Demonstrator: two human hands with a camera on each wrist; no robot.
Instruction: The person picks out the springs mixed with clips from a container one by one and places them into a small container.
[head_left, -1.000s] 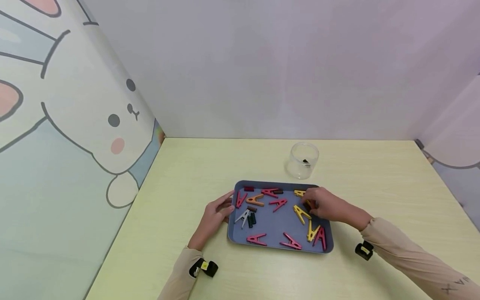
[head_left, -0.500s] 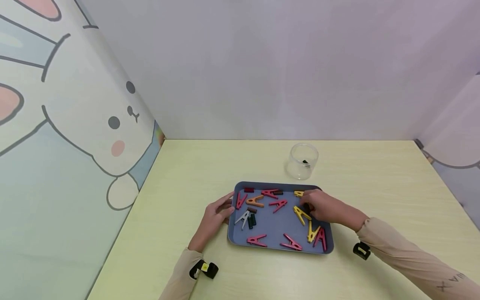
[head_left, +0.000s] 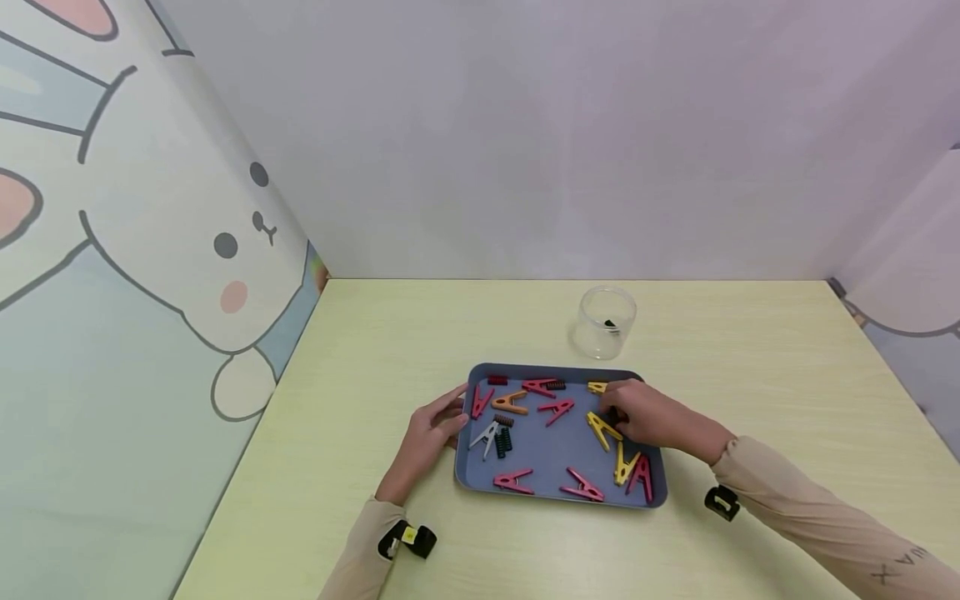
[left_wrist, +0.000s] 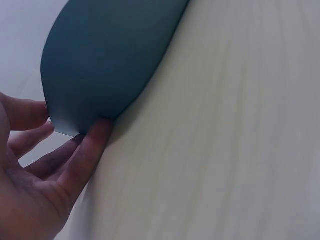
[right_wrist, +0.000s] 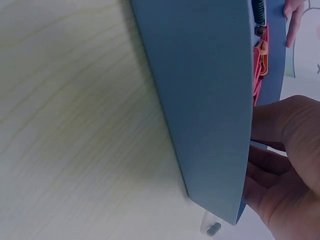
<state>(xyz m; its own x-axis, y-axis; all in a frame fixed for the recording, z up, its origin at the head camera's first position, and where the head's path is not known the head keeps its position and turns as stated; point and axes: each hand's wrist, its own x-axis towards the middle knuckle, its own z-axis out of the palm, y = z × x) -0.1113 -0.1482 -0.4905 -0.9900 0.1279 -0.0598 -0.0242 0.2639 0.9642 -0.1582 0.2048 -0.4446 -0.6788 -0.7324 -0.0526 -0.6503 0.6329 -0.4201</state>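
My left hand [head_left: 422,443] touches the left end of a blue-grey tray [head_left: 551,467], its fingers and thumb against the outside wall [left_wrist: 100,75]. My right hand [head_left: 651,412] reaches over the tray's right wall [right_wrist: 210,100] with fingers bent down inside. A dark patch shows by its fingertips; the wall and the hand hide whether something is pinched there. Near it lie yellow pegs [head_left: 602,430]. Pink pegs [head_left: 513,481], an orange peg [head_left: 510,402] and a white peg [head_left: 487,435] lie elsewhere, among dark coil springs [head_left: 501,443] and a red spring [head_left: 497,380].
Behind the tray stands a clear round cup [head_left: 600,342] with a small dark piece [head_left: 611,326] inside. The pale wooden table [head_left: 420,333] ends at a white backdrop [head_left: 562,167]. A wall with a cartoon rabbit [head_left: 195,250] borders the left side.
My right hand has shifted slightly left within the tray over the last second, then stays almost still. My left hand, the pegs and the cup hold their places.
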